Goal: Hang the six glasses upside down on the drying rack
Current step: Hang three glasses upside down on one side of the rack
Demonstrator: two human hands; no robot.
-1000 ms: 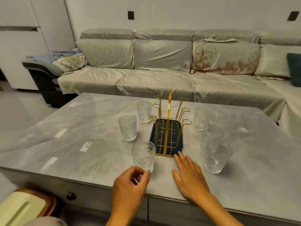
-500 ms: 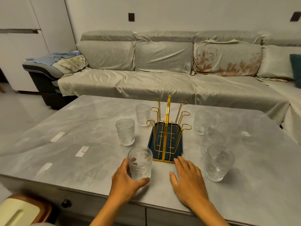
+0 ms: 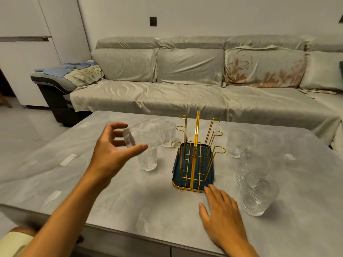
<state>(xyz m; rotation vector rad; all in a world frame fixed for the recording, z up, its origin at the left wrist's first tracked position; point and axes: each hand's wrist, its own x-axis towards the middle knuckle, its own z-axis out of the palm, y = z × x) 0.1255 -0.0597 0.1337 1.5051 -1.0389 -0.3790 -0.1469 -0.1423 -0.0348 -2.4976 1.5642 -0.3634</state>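
Left hand [image 3: 111,154] pinching a clear ribbed glass tumbler [image 3: 146,134] tipped sideways in the air, long axis roughly level, base toward the hand, beside the gold wire drying rack [image 3: 194,154], right hand [image 3: 222,217] lying flat, fingers spread, holding nothing.

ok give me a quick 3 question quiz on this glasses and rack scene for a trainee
1. True or false: a glass already hangs on the drying rack.
2. Which hand holds a glass? A) left hand B) right hand C) neither
3. How many glasses stand on the table to the right of the rack?

Key
1. False: every prong is bare.
2. A: the held glass is lifted and tipped sideways, while the right hand rests flat at the rack's near edge.
3. Three.
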